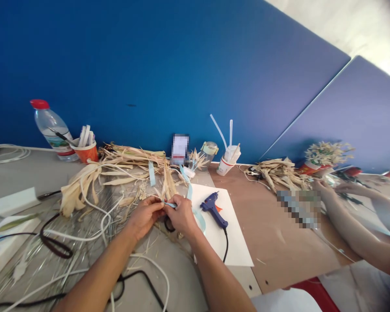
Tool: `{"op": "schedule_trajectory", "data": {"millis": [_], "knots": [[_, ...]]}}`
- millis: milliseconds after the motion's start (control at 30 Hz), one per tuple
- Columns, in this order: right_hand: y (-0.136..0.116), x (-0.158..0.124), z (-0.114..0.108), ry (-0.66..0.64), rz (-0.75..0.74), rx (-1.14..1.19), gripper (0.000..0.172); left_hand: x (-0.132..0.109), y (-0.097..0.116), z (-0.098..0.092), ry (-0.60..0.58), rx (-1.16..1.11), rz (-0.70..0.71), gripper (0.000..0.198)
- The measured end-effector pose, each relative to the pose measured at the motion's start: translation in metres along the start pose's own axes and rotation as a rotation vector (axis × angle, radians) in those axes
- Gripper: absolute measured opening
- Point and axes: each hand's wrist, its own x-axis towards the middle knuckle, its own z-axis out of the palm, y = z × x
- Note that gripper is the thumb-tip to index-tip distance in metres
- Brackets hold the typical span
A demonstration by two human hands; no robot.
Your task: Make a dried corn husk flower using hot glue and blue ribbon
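My left hand point(145, 216) and my right hand point(181, 213) meet at the table's middle, fingers pinched together on a light blue ribbon point(195, 212) and a thin dried husk strip. The ribbon trails up and right from my fingers. A heap of dried corn husks point(123, 171) lies just behind my hands. A blue glue gun point(214, 209) rests on a white sheet point(227, 236) right beside my right hand.
White and black cables point(94, 236) loop across the grey table at left. At the back stand a water bottle point(52, 130), an orange cup point(85, 151) and a cup with glue sticks point(227, 162). Another person's arms point(351, 225) work at right near more husks point(279, 171).
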Motion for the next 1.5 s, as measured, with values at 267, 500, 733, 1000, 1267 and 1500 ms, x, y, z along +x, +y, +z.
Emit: {"op": "schedule_trajectory", "data": {"millis": [267, 500, 733, 1000, 1267, 1500], "knots": [[-0.001, 0.0, -0.005, -0.028, -0.117, -0.072, 0.01, 0.001, 0.002, -0.001, -0.01, -0.08, -0.039, 0.015], [0.004, 0.001, -0.009, -0.049, -0.116, 0.045, 0.01, 0.004, 0.004, -0.005, -0.015, -0.061, -0.081, 0.017], [0.012, 0.005, -0.008, -0.073, -0.068, 0.09, 0.011, 0.004, 0.002, -0.007, -0.061, -0.038, -0.083, 0.014], [0.008, 0.003, -0.007, -0.102, -0.142, 0.118, 0.012, 0.002, 0.006, -0.009, -0.076, -0.081, -0.127, 0.019], [0.008, 0.004, -0.014, -0.15, -0.115, 0.117, 0.008, 0.006, 0.006, -0.014, -0.06, -0.074, -0.128, 0.02], [0.011, 0.01, -0.031, -0.158, -0.069, 0.129, 0.021, 0.005, 0.011, -0.016, -0.037, -0.093, -0.157, 0.019]]}}
